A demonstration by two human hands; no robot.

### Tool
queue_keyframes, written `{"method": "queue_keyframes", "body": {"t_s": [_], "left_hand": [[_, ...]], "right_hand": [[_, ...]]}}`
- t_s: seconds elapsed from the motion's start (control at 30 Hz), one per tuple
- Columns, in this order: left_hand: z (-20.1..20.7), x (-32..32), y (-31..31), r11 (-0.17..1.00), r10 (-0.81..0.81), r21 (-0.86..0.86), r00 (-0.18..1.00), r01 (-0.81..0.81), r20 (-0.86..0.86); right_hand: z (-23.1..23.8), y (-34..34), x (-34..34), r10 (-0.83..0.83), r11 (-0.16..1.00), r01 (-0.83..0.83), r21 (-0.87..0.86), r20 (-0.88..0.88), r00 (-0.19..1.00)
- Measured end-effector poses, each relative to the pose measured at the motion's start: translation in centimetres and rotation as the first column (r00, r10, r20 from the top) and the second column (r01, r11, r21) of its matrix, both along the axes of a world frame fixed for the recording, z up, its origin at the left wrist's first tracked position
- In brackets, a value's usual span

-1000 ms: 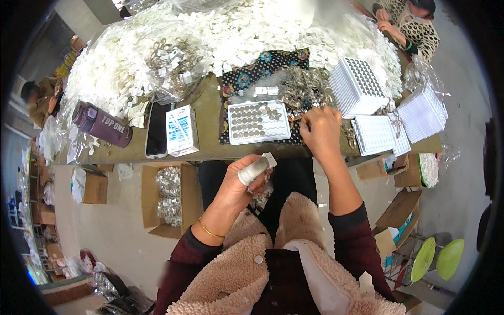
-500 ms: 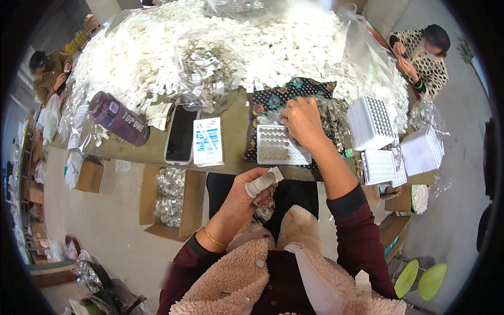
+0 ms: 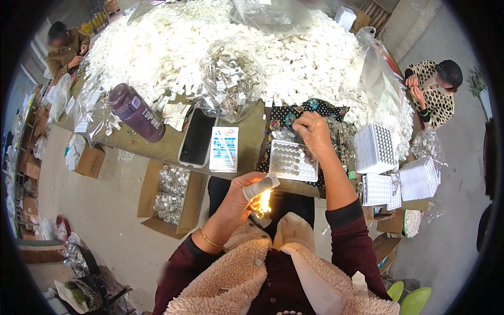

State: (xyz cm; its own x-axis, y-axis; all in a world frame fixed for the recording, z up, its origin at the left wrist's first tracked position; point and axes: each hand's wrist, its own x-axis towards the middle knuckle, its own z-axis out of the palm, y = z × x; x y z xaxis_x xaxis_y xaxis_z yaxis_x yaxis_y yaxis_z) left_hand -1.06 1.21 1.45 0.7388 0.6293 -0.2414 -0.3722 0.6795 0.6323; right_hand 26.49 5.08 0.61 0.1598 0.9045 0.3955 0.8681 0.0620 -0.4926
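My left hand (image 3: 231,205) is closed in front of the table edge, with a pale sleeve (image 3: 257,189) around one finger. A small white plastic piece (image 3: 274,180) is pinched at its fingertips. Just below the fingers a bright yellow-orange glow (image 3: 261,203) shines, washing out whatever else the palm holds. My right hand (image 3: 315,134) is over the far right edge of a white tray (image 3: 294,175), fingers pinched together; anything between them is too small to make out. Round silvery pieces sit in rows in the tray's cells, on a dark patterned cloth (image 3: 336,112).
A huge heap of white pieces (image 3: 173,58) covers the far table. Nearer stand a purple bottle (image 3: 136,113), a phone (image 3: 197,139), a blue-white box (image 3: 224,149) and a bag of metal clips (image 3: 229,79). Stacked trays (image 3: 374,149) stand right. Two people sit at the far sides.
A bright glow has appeared at my left hand. My right hand has drawn back from above the tray's cells to its far edge. The whole view has shifted a little.
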Motion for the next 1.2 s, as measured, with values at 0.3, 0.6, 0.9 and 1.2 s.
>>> {"method": "queue_keyframes", "body": {"t_s": [0.3, 0.6, 0.9, 1.2], "left_hand": [[1.4, 1.7, 0.8, 0.992, 0.05, 0.115, 0.997, -0.042, -0.061], [2.5, 2.5, 1.9, 0.989, 0.065, 0.135, 0.996, -0.056, -0.064], [3.4, 3.3, 2.9, 0.987, 0.059, 0.15, 0.997, -0.051, -0.048], [2.8, 3.3, 3.7, 0.984, 0.092, 0.156, 0.995, -0.084, -0.046]], "right_hand": [[0.3, -0.6, -0.1, 0.003, 0.998, 0.022, 0.058, -0.398, 0.918], [1.3, -1.4, -0.7, -0.028, 0.998, 0.054, 0.019, -0.661, 0.75], [1.6, -1.3, -1.1, -0.094, 0.992, 0.114, 0.054, -0.291, 0.952], [2.7, -1.5, -1.5, 0.0, 0.99, -0.128, -0.058, -0.912, 0.411]]}}
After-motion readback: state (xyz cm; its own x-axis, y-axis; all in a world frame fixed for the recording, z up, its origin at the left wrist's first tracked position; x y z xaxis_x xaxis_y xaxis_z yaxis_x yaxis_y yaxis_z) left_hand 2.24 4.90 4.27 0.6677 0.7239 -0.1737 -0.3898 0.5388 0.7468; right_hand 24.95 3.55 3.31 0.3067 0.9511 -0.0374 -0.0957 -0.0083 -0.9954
